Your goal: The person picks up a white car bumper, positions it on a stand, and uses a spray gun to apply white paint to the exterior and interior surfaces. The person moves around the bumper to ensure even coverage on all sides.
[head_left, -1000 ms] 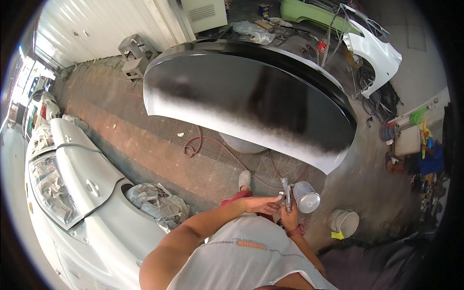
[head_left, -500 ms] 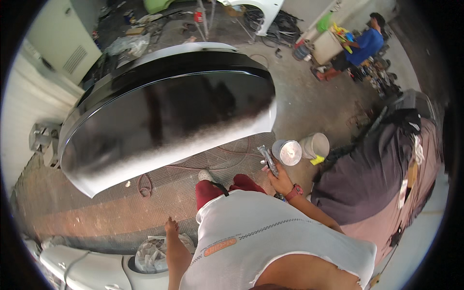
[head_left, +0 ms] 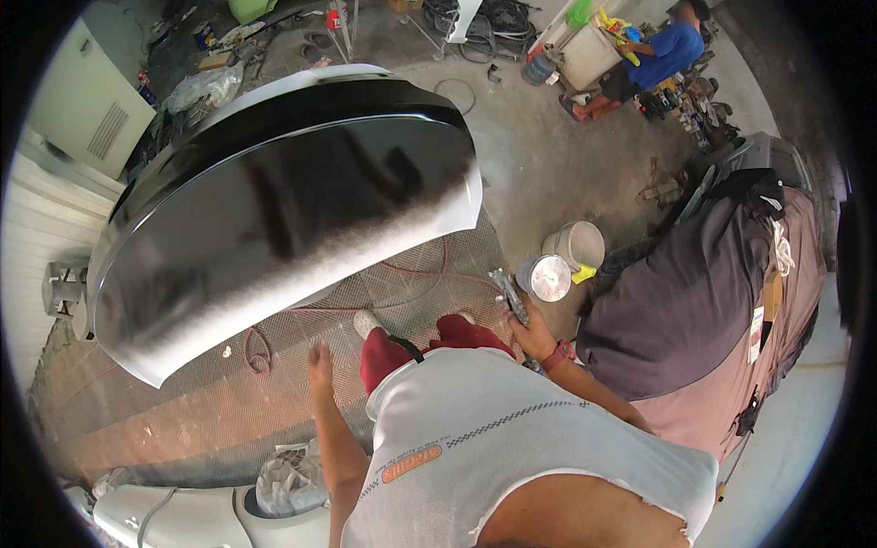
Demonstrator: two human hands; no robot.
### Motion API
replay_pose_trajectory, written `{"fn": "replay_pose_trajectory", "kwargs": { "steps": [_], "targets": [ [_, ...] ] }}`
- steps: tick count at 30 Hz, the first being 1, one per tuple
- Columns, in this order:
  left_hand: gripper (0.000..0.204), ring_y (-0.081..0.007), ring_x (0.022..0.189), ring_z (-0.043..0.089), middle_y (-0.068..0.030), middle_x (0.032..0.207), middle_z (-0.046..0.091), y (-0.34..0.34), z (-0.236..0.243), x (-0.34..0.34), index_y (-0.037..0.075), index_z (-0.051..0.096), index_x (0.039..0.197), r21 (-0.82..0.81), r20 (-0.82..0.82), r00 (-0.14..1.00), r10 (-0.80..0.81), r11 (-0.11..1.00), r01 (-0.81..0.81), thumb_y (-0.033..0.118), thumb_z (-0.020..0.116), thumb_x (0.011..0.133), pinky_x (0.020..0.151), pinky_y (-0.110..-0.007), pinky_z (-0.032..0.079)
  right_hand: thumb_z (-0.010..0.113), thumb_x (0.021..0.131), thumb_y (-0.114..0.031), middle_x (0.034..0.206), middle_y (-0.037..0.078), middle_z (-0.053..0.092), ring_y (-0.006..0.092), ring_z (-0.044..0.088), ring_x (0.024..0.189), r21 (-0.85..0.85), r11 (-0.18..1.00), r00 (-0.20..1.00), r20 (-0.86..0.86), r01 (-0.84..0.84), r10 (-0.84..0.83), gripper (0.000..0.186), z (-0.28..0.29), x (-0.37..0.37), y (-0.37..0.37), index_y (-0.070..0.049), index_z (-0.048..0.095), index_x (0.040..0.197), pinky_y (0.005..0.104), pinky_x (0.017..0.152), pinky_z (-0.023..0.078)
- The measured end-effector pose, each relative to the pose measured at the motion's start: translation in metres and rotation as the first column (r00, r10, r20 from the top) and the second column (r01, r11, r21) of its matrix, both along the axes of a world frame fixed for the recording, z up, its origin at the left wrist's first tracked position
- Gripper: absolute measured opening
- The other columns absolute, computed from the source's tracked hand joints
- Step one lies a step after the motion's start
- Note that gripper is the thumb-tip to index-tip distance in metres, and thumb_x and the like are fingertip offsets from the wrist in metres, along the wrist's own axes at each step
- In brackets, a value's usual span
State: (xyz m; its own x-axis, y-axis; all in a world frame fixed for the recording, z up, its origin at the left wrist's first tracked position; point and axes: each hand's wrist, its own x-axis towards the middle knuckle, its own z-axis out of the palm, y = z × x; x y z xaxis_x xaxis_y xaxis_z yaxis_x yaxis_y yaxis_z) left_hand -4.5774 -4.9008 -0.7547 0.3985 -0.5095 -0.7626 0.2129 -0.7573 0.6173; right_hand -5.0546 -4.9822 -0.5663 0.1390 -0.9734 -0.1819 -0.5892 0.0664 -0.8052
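In my right hand [head_left: 537,334] is a metallic spray gun [head_left: 512,300], its handle wrapped by my fingers. A round silver paint cup [head_left: 549,278] sits beside the gun and moves along with it. My left hand [head_left: 320,365] hangs low at my left side, holding nothing, its fingers loosely stretched out. Ahead and to the left stands a large curved car panel [head_left: 274,196], like a hood. Most of its face is dark, fading through a speckled band to white along the near edge. Neither hand touches the panel.
A red hose [head_left: 258,352] snakes across the mesh-patterned floor. A bucket [head_left: 577,245] with a yellow scrap stands beyond the cup. Cloth covers [head_left: 676,301] drape a bulky object at right. White car parts [head_left: 174,516] lie lower left. A person in blue [head_left: 671,55] works far right.
My left hand has risen and swung forward. The view has turned, so the panel and bucket sit further left and higher. My right hand still grips the spray gun.
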Motion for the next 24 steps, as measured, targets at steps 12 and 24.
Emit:
{"fn": "replay_pose_trajectory", "kwargs": {
  "steps": [12, 24],
  "targets": [
    [0.027, -0.0334, 0.117, 0.067, -0.0161, 0.12, 0.072, -0.049, 0.443, -0.259, 0.003, 0.076, 0.104, -0.906, 0.413, 0.283, -0.866, -0.359, 0.225, 0.025, 0.082, 0.089, 0.099, -0.052, 0.054, 0.064, 0.102, -0.018, 0.152, 0.029, 0.053, 0.0385, 0.048, 0.146, 0.141, 0.984, 0.989, 0.106, -0.113, 0.098, 0.064, -0.039, -0.169, -0.004, 0.006, 0.041, 0.156, 0.042, 0.121, 0.037],
    [0.031, -0.0313, 0.13, 0.055, -0.005, 0.125, 0.066, 0.044, 0.38, -0.245, 0.019, 0.077, 0.11, -0.924, 0.347, 0.913, -0.215, -0.244, 0.294, 0.031, 0.088, 0.084, 0.117, -0.057, 0.036, 0.062, 0.106, -0.03, 0.148, 0.033, 0.055, 0.0443, 0.055, 0.139, 0.081, 0.991, 0.991, 0.084, -0.111, 0.104, 0.067, -0.025, -0.268, -0.022, 0.006, 0.039, 0.157, 0.0437, 0.114, 0.043]
  ]
}}
